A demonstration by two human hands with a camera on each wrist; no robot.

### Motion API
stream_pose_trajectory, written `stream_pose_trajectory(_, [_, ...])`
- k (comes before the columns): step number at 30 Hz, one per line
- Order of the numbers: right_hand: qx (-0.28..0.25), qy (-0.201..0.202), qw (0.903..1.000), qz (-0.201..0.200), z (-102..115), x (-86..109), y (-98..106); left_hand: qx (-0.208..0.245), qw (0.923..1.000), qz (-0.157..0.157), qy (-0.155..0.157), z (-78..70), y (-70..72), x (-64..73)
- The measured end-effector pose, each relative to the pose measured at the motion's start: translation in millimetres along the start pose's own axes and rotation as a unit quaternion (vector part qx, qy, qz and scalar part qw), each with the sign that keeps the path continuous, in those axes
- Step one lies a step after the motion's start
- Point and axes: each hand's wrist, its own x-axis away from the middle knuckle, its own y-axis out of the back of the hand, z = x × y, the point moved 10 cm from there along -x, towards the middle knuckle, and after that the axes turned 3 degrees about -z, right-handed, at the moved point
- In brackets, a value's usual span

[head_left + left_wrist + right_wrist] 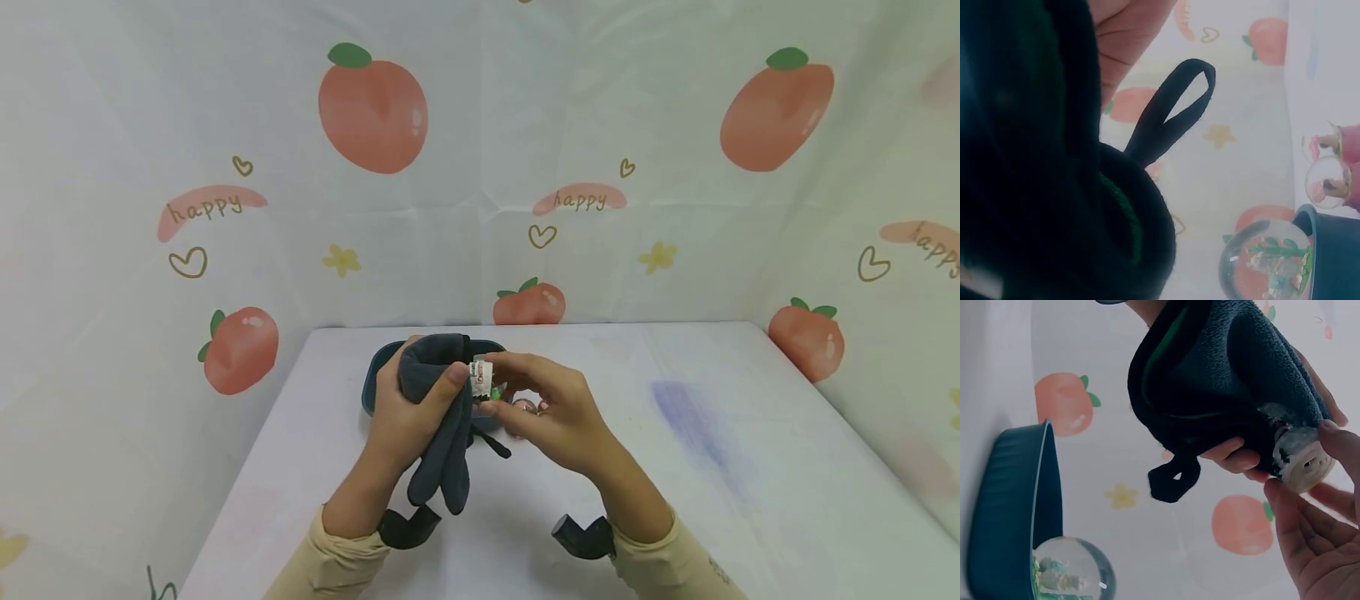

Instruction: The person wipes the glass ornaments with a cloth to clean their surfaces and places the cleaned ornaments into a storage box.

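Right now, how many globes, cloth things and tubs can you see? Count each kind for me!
Globes: 4 (a white-based one, a green-based one, two pink-based ones)
Cloth things: 1 (the dark cloth with a loop)
Tubs: 1 (the blue tub)
Total: 6

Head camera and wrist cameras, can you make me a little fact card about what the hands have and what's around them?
Left hand: grips a soft dark blue-grey fabric cloth with a black fabric loop
Right hand: pinches a small clear globe with a round white base
Cloth and small globe: touching
Container: deep dark-teal box with rounded corners
Above its rim: larger clear globe, bottom hidden
Beside box: two clear globes with pink bases
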Motion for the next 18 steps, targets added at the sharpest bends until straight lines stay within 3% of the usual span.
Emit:
stream_pose_trajectory(6, [-0.024,-0.082,0.9963,0.009,-14,3.7,-1,-0.016,0.9998,0.006,-0.014,-2.0,-2.8,-0.1])
stream_pose_trajectory(10, [-0.021,-0.105,0.9942,0.012,-18,5.3,-2,-0.019,0.9996,0.003,-0.022,-2.6,-2.7,0.0])
stream_pose_trajectory(13, [-0.011,-0.085,0.9963,0.008,-14,3.5,0,-0.013,0.9996,-0.003,-0.025,-2.9,-1.7,0.2])
stream_pose_trajectory(18, [0.032,0.003,0.9994,-0.012,2,0.7,6,-0.006,0.9996,-0.011,-0.025,-3.4,0.1,0.4])
